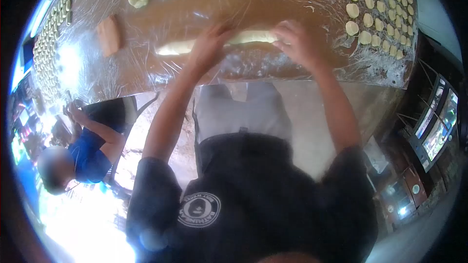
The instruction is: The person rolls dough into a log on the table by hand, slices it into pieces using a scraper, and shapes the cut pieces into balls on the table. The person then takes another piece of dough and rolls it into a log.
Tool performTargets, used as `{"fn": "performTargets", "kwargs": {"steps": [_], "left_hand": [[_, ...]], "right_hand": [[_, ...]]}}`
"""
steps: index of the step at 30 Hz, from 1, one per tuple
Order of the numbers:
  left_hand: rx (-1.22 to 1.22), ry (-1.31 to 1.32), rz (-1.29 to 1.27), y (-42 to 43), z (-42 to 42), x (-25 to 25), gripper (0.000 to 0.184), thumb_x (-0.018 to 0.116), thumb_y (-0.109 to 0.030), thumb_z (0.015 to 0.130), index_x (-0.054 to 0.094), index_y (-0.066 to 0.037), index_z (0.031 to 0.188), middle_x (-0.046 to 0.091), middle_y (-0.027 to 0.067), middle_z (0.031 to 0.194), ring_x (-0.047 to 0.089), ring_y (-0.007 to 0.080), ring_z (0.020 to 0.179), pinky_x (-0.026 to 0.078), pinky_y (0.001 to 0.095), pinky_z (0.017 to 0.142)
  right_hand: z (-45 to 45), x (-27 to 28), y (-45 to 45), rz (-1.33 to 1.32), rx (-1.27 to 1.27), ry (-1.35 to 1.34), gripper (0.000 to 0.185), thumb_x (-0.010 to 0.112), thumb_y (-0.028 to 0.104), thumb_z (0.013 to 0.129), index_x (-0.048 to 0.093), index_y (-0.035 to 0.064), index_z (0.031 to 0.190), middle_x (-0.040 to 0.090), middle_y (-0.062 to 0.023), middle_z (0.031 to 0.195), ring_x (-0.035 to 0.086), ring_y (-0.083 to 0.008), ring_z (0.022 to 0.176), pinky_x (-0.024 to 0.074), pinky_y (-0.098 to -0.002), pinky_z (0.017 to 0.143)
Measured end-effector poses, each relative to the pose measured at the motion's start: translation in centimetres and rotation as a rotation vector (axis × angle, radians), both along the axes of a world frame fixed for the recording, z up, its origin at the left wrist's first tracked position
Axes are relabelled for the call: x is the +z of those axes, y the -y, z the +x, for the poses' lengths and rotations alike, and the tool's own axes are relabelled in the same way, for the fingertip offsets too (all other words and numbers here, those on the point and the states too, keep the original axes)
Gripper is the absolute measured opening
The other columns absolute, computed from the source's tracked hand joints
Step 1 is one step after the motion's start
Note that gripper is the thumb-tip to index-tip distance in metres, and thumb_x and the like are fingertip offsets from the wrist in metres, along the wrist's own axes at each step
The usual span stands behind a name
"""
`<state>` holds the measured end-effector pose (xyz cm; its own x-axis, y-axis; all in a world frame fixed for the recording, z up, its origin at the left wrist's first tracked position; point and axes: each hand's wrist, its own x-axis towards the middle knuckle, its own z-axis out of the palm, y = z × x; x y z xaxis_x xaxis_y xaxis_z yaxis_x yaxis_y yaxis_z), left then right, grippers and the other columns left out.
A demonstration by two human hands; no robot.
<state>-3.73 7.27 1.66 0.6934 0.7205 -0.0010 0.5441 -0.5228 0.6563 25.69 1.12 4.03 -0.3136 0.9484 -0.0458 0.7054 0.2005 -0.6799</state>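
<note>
Dough rope (249, 36), long, pale, under hands (211, 44)

The dough roll (251, 37) is pale cream, the table (195, 0) brown, the shirt (263, 199) black with a round white print (200, 209).

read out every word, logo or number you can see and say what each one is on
"BATHING", the start of the lower curve of the round emblem on the camera wearer's black shirt; the letters after it are too blurred to be sure of.
Upper curve of the same emblem: small letters, perhaps ending "WORKS", not certain.
I can't read any other text or numbers.
</note>
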Motion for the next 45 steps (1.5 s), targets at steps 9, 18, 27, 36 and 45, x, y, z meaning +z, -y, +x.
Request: {"fn": "performTargets", "kwargs": {"steps": [9, 18, 27, 36, 45], "left_hand": [[0.064, 0.007, 0.024, 0.9, 3.7, 0.2, 0.052, 0.085, -0.024, 0.079, 0.069, -0.011, 0.128, 0.065, 0.012, 0.126, 0.062, 0.0337, 0.117, 0.051, 0.0463, 0.099], [0.055, 0.04, 0.112, 1.7, 7.5, 1.3, 0.053, 0.085, -0.026, 0.078, 0.07, -0.012, 0.127, 0.066, 0.0094, 0.124, 0.062, 0.0326, 0.116, 0.051, 0.0436, 0.097], [0.003, 0.046, 0.074, 2.6, 12.4, 0.8, 0.046, 0.081, -0.03, 0.079, 0.072, -0.013, 0.121, 0.066, 0.0087, 0.11, 0.062, 0.0317, 0.104, 0.05, 0.0447, 0.09], [-0.03, 0.108, 0.244, 3.2, 14.6, -3.8, 0.032, 0.076, -0.023, 0.076, 0.073, -0.012, 0.106, 0.064, 0.0111, 0.098, 0.064, 0.0334, 0.099, 0.053, 0.0461, 0.085], [0.057, 0.008, 0.043, 1.2, -1.3, 2.3, 0.061, 0.083, -0.025, 0.08, 0.063, -0.022, 0.138, 0.06, 0.0097, 0.14, 0.056, 0.0314, 0.13, 0.043, 0.0474, 0.11]], "right_hand": [[4.6, 0.8, 2.6, 0.038, -0.103, 0.204, 0.054, 0.086, 0.018, 0.076, 0.068, 0.0094, 0.126, 0.064, -0.0092, 0.115, 0.062, -0.0295, 0.109, 0.0521, -0.0438, 0.094], [2.9, 0.0, 1.9, 0.111, -0.154, 0.152, 0.048, 0.088, 0.015, 0.072, 0.07, 0.0091, 0.116, 0.063, -0.009, 0.105, 0.061, -0.0292, 0.101, 0.0526, -0.044, 0.088], [7.8, 0.5, 2.9, 0.06, -0.135, 0.085, 0.047, 0.088, 0.02, 0.073, 0.069, 0.0084, 0.115, 0.061, -0.0102, 0.108, 0.062, -0.0321, 0.101, 0.0532, -0.0476, 0.086], [8.3, 0.3, 3.6, -0.025, -0.125, 0.204, 0.05, 0.081, 0.011, 0.078, 0.063, 0.0082, 0.125, 0.062, -0.0147, 0.109, 0.061, -0.0364, 0.106, 0.0507, -0.0472, 0.092], [-2.0, 3.3, 0.2, 0.077, -0.031, 0.219, 0.069, 0.086, 0.021, 0.076, 0.059, 0.0156, 0.138, 0.061, -0.0109, 0.124, 0.057, -0.0333, 0.12, 0.0436, -0.0487, 0.105]]}}
